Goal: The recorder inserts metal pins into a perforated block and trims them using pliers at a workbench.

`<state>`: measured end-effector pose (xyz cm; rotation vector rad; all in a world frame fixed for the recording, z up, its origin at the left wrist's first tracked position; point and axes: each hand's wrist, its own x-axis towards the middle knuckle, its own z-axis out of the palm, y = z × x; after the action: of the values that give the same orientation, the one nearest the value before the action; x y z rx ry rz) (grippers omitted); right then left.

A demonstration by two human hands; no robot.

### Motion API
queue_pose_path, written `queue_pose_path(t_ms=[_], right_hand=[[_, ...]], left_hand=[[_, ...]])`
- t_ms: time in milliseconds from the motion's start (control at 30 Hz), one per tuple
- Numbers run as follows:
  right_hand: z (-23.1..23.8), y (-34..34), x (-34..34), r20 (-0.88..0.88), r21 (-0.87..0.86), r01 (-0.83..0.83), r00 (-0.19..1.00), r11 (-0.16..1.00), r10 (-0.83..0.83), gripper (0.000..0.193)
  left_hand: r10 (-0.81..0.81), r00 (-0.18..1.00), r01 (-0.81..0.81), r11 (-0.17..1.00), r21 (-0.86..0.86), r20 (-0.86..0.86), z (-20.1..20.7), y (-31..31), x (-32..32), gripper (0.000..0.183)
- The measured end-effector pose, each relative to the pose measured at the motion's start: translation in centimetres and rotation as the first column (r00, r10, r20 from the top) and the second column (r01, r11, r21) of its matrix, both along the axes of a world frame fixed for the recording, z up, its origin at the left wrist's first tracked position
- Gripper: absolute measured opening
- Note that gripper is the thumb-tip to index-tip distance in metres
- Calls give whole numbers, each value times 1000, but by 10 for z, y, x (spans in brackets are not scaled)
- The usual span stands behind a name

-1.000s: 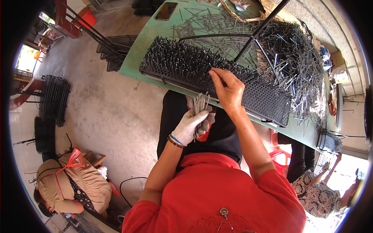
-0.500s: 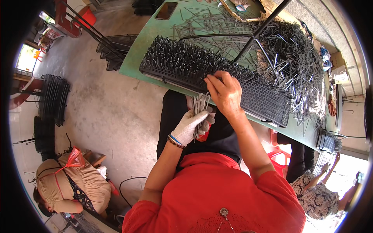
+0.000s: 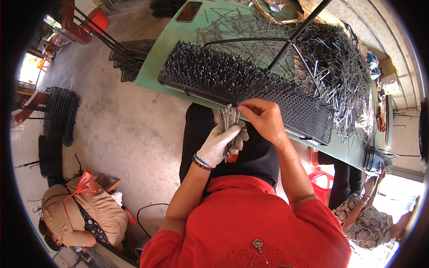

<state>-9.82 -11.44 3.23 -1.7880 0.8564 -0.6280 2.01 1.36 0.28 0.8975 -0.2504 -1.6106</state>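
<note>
Change: right hand (image 3: 267, 118) has come back off the perforated tray (image 3: 250, 87) toward the body.
Left hand (image 3: 220, 144): gloved, fist closed round bundle of metal pins (image 3: 229, 119), long axis 6 to 12 o'clock.
Right grip: fingertips pinch pin tips, 3 o'clock of bundle.
Tray: 12 o'clock, on green table (image 3: 176, 38).

Bundle of thin grey metal pins (image 3: 229, 120), upright (fanned at top), just before black perforated board (image 3: 250, 89)

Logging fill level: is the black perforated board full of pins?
Partly full: perforated board bristles with pins on its left; the right end shows bare holes.
</note>
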Motion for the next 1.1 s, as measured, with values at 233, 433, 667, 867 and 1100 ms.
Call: queue_pose_path(t_ms=[233,433,667,867,1100], right_hand=[[12,-10,0,104,65,152,982,986,-158,16],[22,-14,14,193,-319,306,948,897,-254,11],[12,-19,23,203,-542,278,959,793,-197,8],[7,-17,25,205,-606,273,961,747,-185,9],[4,-17,25,174,-665,215,976,716,-131,11]], left_hand=[[20,999,-20,1000,24,35,-12,1,-1,28],[5,999,-7,998,58,43,-10,1,-3,27],[-32,999,30,998,57,37,-7,2,1,26],[-16,998,13,998,59,59,-6,2,1,25],[-51,998,47,996,77,43,-7,1,2,20]])
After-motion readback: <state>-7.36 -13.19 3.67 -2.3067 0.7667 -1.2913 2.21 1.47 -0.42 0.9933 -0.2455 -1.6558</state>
